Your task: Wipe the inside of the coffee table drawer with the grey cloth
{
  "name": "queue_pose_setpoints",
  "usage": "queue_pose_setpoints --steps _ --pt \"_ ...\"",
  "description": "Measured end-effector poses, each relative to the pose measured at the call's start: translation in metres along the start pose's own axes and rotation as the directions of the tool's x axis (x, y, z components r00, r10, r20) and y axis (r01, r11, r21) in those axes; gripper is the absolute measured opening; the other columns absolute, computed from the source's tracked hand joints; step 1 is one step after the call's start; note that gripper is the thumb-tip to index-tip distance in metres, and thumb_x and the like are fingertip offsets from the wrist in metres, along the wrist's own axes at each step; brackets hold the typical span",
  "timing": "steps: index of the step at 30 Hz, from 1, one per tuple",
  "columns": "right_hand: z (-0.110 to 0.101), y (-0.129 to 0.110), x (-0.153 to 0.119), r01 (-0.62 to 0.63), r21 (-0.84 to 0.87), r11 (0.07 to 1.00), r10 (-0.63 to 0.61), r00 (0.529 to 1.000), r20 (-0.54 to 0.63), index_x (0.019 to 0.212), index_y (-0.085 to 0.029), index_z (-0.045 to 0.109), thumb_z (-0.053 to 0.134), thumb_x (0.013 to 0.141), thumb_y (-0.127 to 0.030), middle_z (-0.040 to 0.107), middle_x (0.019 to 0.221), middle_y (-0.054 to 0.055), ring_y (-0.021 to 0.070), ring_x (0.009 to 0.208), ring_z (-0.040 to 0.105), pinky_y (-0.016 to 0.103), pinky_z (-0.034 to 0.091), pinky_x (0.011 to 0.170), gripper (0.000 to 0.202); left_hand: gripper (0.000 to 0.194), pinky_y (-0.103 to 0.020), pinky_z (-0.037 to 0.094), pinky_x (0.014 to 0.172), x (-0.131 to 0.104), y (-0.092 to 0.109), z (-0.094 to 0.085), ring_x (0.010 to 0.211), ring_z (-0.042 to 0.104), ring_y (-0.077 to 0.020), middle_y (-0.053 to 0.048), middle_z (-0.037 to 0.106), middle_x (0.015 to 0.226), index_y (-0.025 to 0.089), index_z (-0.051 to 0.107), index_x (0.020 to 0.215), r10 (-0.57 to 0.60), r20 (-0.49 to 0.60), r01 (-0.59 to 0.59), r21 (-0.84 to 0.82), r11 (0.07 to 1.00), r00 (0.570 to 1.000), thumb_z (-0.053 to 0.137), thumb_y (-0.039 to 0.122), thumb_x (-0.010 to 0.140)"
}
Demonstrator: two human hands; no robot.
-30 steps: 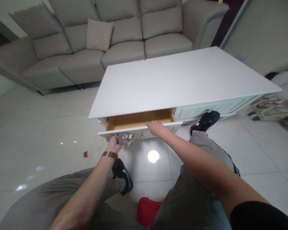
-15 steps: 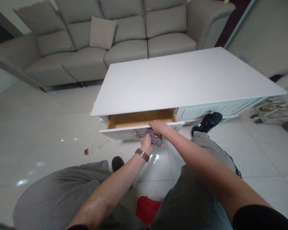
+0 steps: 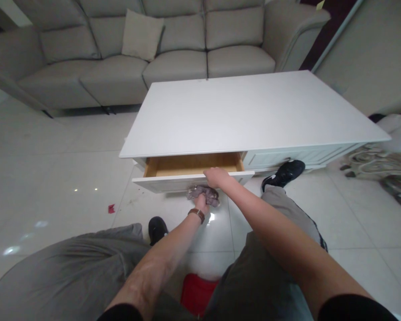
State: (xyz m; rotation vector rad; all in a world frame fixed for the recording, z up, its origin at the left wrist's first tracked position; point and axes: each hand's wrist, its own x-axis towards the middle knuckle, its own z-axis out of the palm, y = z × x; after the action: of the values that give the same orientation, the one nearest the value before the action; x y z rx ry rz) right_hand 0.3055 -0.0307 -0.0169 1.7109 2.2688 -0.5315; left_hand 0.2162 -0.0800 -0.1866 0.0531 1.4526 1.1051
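Observation:
A white coffee table (image 3: pixel 247 111) stands in front of me with its left drawer (image 3: pixel 163 183) pulled out, showing a bare wooden inside. My right hand (image 3: pixel 217 177) is closed over the top edge of the drawer front. Just below it, my left hand (image 3: pixel 201 203) grips a crumpled grey-brown cloth (image 3: pixel 203 194) at the lower part of the drawer front. A brown-strapped watch (image 3: pixel 197 215) is on the left wrist. Folds of the cloth hide some of the left fingers.
Behind the table runs a long grey sofa (image 3: pixel 177 67) with a beige cushion (image 3: pixel 142 35). A red object (image 3: pixel 197 294) sits between my legs. My black shoe (image 3: pixel 285 173) is beside the table's right drawer. A red scrap (image 3: pixel 111 208) lies on the tiled floor.
My left hand has moved the cloth slightly down the drawer front. The right hand stays on the drawer's top edge. The whole view has shifted slightly.

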Motion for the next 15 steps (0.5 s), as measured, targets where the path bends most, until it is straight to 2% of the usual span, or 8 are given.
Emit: queue_pose_setpoints --steps 3,5,7,9,10,12,15 --pt "0.0 -0.001 0.001 -0.005 0.007 1.0 0.005 1.0 0.016 0.128 -0.011 0.068 0.053 0.093 -0.013 0.07 0.128 0.022 0.0328 0.118 0.068 0.04 0.056 0.093 0.039 0.025 -0.034 0.056 0.073 0.019 0.035 -0.038 0.069 0.064 -0.0165 0.0 0.062 0.076 0.02 0.056 0.083 0.028 -0.162 -0.027 0.007 1.0 0.986 0.059 0.001 0.068" --pt "0.0 -0.001 0.001 -0.009 0.017 1.0 0.009 1.0 0.023 0.128 -0.012 0.068 0.053 0.093 -0.014 0.07 0.128 0.022 0.0324 0.119 0.068 0.039 0.057 0.092 0.039 0.026 -0.031 0.055 0.072 0.029 0.064 -0.061 0.069 0.063 -0.015 0.001 0.062 0.075 0.021 0.054 0.083 0.053 -0.232 -0.052 0.011 0.999 0.971 0.06 0.0 0.068" --pt "0.0 -0.001 0.002 -0.012 0.025 1.0 0.011 1.0 0.026 0.129 -0.012 0.069 0.053 0.095 -0.019 0.069 0.13 0.022 0.0323 0.119 0.068 0.039 0.056 0.092 0.038 0.028 -0.029 0.054 0.071 0.038 0.089 -0.078 0.067 0.062 -0.0139 0.003 0.06 0.072 0.021 0.051 0.08 0.065 -0.277 -0.062 0.019 0.998 0.959 0.061 -0.001 0.066" --pt "-0.001 -0.002 0.002 -0.011 0.038 0.999 0.01 1.0 0.025 0.129 -0.011 0.069 0.051 0.098 -0.028 0.069 0.131 0.022 0.0329 0.12 0.067 0.04 0.056 0.093 0.039 0.029 -0.029 0.054 0.07 0.041 0.105 -0.085 0.065 0.062 -0.0137 0.003 0.059 0.069 0.021 0.05 0.08 0.062 -0.283 -0.059 0.022 0.998 0.957 0.06 -0.002 0.064" --pt "-0.001 -0.002 0.002 -0.009 0.046 0.999 0.008 1.0 0.022 0.13 -0.011 0.069 0.049 0.1 -0.033 0.068 0.131 0.023 0.0333 0.12 0.067 0.041 0.056 0.094 0.042 0.029 -0.029 0.055 0.069 0.04 0.106 -0.085 0.064 0.062 -0.0138 0.003 0.059 0.068 0.021 0.051 0.08 0.055 -0.272 -0.051 0.021 0.998 0.961 0.06 -0.002 0.065" --pt "0.0 -0.002 0.002 -0.006 0.061 0.998 0.005 1.0 0.014 0.13 -0.011 0.068 0.044 0.102 -0.04 0.068 0.132 0.023 0.0341 0.121 0.066 0.043 0.055 0.096 0.047 0.027 -0.029 0.056 0.068 0.033 0.097 -0.077 0.063 0.063 -0.0144 0.002 0.061 0.069 0.02 0.054 0.083 0.022 -0.221 -0.018 0.018 1.0 0.975 0.06 -0.001 0.068" --pt "0.001 -0.002 0.003 -0.004 0.065 0.998 0.004 1.0 -0.005 0.132 -0.011 0.067 0.04 0.104 -0.042 0.068 0.132 0.022 0.0347 0.122 0.066 0.043 0.054 0.096 0.05 0.02 -0.031 0.057 0.068 0.007 0.057 -0.043 0.066 0.065 -0.0161 -0.002 0.064 0.074 0.018 0.061 0.087 -0.059 -0.078 0.061 0.014 0.998 0.995 0.061 0.002 0.077"
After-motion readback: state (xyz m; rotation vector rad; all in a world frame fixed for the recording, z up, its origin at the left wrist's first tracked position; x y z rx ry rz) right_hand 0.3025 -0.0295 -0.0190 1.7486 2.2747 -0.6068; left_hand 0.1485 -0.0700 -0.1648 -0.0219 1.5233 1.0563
